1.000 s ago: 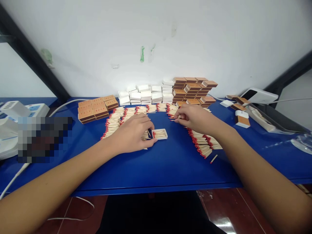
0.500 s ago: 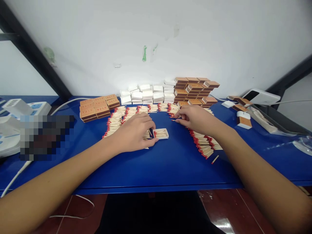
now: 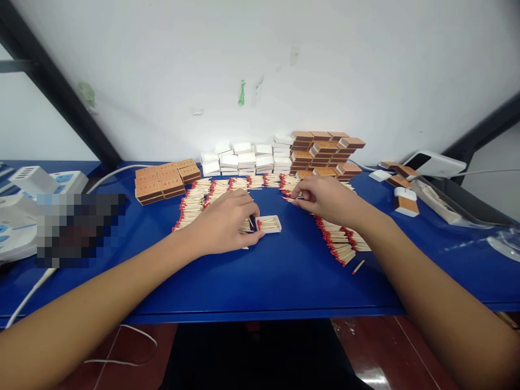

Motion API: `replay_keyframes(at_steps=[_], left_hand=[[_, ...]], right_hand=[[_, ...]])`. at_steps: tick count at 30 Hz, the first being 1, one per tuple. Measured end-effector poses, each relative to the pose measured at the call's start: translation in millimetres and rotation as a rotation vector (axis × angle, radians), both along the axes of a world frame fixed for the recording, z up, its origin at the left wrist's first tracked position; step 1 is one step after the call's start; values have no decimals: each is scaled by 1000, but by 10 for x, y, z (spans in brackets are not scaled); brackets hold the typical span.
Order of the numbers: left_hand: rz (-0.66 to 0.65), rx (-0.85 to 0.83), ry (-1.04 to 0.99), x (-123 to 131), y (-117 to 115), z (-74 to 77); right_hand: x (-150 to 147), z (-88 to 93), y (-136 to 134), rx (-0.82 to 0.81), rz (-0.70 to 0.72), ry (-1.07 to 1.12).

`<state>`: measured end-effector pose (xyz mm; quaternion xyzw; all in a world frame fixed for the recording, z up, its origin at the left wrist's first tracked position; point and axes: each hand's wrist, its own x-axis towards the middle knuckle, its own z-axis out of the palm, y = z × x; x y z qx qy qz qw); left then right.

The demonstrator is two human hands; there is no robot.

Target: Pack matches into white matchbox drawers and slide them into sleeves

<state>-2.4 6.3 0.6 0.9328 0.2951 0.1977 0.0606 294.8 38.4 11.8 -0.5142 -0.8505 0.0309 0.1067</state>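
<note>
My left hand (image 3: 231, 222) grips the left end of a small white matchbox tray (image 3: 277, 228) between thumb and fingers. Red-tipped matches (image 3: 268, 222) lie inside the tray, which rests flat on the blue table. To the right, my right hand (image 3: 319, 196) has thumb and index finger pinched on matches whose red heads (image 3: 286, 198) poke out leftward from the fingertips. This hand sits over the right part of a curved spread of loose matches (image 3: 340, 238). More rows of matches (image 3: 190, 206) fan out behind and left of my left hand, which covers some of them.
White trays (image 3: 238, 157) and brown matchbox sleeves (image 3: 320, 149) are stacked against the wall. Brown matchboxes (image 3: 162, 180) form a block at left. A power strip (image 3: 69, 181) stands far left; a white device (image 3: 439, 162) and loose boxes lie right. One match (image 3: 358, 266) lies alone.
My right thumb and fingertips have closed in on the matches, and more red heads now show at their tips. My left hand stays on the tray. The view has shifted slightly.
</note>
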Motion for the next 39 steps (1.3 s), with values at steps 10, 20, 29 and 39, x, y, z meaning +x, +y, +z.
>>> replay_keyframes(at_steps=[10, 20, 29, 39], left_hand=[[4, 1, 8, -8, 0, 3], [6, 8, 15, -4, 2, 0], [5, 46, 11, 5, 0, -21], [0, 28, -2, 4, 6, -17]], right_hand=[[-98, 36, -55, -59, -12, -28], [-137, 43, -141, -77, 88, 130], [-486, -61, -373, -101, 288, 199], [-394, 32, -325, -154, 268, 174]])
